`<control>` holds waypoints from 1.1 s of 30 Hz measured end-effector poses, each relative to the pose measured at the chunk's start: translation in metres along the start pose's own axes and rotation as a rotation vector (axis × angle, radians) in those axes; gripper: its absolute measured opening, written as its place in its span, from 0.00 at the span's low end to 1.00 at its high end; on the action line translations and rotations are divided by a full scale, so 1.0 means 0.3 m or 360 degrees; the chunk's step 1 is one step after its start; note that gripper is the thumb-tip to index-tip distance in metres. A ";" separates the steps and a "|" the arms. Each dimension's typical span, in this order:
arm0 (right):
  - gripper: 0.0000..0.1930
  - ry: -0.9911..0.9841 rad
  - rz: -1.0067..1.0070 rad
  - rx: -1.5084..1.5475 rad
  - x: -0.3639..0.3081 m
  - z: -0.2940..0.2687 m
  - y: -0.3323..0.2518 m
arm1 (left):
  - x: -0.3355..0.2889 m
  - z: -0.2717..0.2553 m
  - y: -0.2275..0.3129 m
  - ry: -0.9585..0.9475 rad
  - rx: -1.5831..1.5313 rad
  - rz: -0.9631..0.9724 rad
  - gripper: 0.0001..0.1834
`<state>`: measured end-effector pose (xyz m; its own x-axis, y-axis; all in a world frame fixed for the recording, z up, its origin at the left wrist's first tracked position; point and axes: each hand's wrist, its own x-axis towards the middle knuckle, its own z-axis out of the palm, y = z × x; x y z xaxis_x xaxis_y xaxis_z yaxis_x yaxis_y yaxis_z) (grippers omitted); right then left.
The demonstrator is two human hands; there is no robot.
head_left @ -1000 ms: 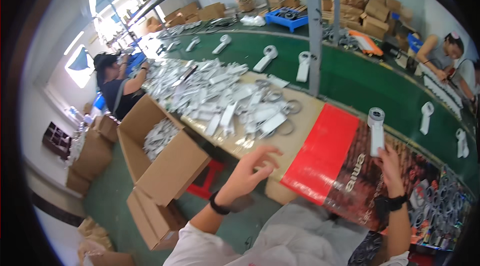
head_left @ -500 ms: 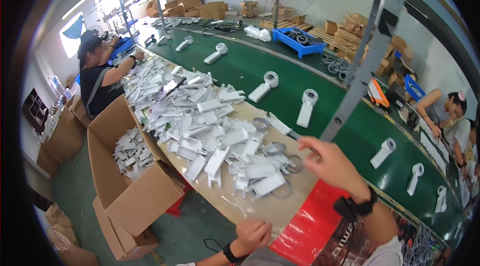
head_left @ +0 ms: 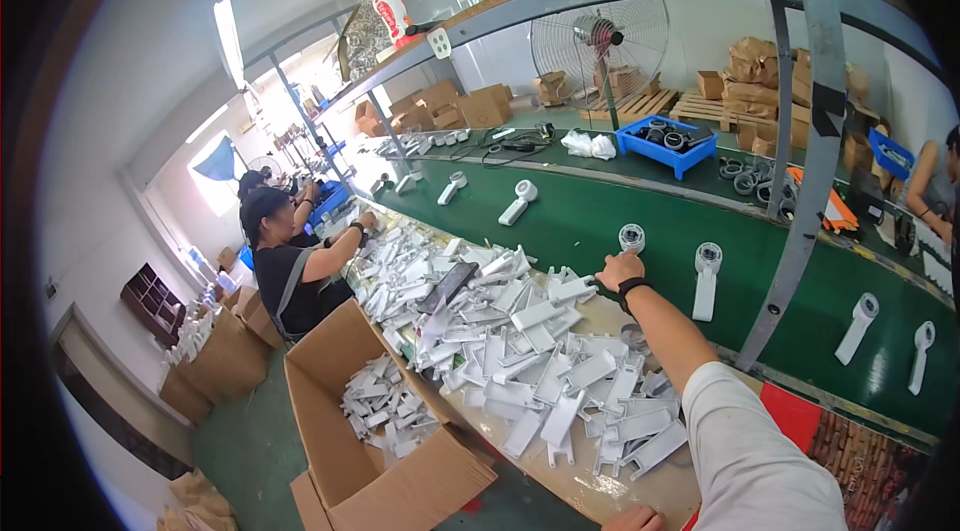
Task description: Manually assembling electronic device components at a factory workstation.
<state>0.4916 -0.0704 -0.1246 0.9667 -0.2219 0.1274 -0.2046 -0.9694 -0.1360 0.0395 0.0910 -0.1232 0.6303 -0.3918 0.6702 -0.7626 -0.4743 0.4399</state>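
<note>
My right hand [head_left: 622,271] reaches across to the green conveyor belt, its fingers closed over the handle of a white handheld fan body [head_left: 631,235]. The round head of that piece shows just beyond my fingers; its handle is hidden under them. At the bottom edge my left hand [head_left: 636,519] is mostly cut off, fingers curled, and what it holds, if anything, is hidden. Between my hands and to their left spreads a big pile of white plastic handle shells [head_left: 540,361] on the worktable. Another white fan body [head_left: 707,281] lies on the belt to the right.
A grey metal post [head_left: 800,191] rises right of my arm. An open cardboard box [head_left: 330,396] of white parts stands left of the table. Several more fan bodies lie along the green belt [head_left: 580,201]. A blue bin [head_left: 665,153] sits beyond it. A co-worker [head_left: 290,261] works at far left.
My right hand has moved forward onto a fan body on the belt. The view has swung left and up. My left hand has slipped mostly out at the bottom edge.
</note>
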 end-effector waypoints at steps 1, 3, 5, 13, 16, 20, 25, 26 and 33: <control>0.17 -0.0006 0.0006 0.0004 0.002 -0.007 -0.004 | 0.006 -0.007 0.002 0.0007 -0.0010 0.0003 0.06; 0.19 0.0182 0.0110 0.0527 0.013 -0.041 0.053 | 0.025 -0.021 0.010 -0.0011 -0.0073 0.0016 0.06; 0.26 0.0280 0.0245 0.0681 0.006 -0.093 0.089 | 0.046 -0.043 0.009 -0.0014 -0.0041 0.0029 0.05; 0.23 0.0241 0.0712 0.0603 -0.250 -0.247 0.247 | 0.041 -0.052 -0.023 -0.0167 0.0069 0.0031 0.04; 0.25 0.0135 0.0841 0.0607 -0.299 -0.218 0.258 | 0.048 -0.044 -0.016 -0.0091 0.0042 0.0077 0.04; 0.35 -0.0496 0.0995 0.0628 -0.260 -0.268 0.279 | 0.016 -0.014 0.006 -0.0116 0.0045 0.0036 0.03; 0.35 -0.0699 0.0866 0.0936 -0.255 -0.285 0.276 | -0.021 -0.032 0.006 -0.0068 0.0103 0.0047 0.02; 0.31 -0.0492 0.0567 0.0332 -0.301 -0.331 0.199 | -0.036 -0.038 -0.016 -0.0057 0.0142 0.0032 0.02; 0.27 0.0387 -0.0646 0.0733 -0.529 -0.438 0.232 | 0.034 -0.014 -0.005 -0.0309 -0.0915 -0.0969 0.07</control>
<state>0.3038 -0.1165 -0.0252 0.8798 0.0819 0.4682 0.3079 -0.8486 -0.4301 0.0465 0.0911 -0.1147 0.9273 -0.3517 0.1283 -0.2060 -0.1933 0.9593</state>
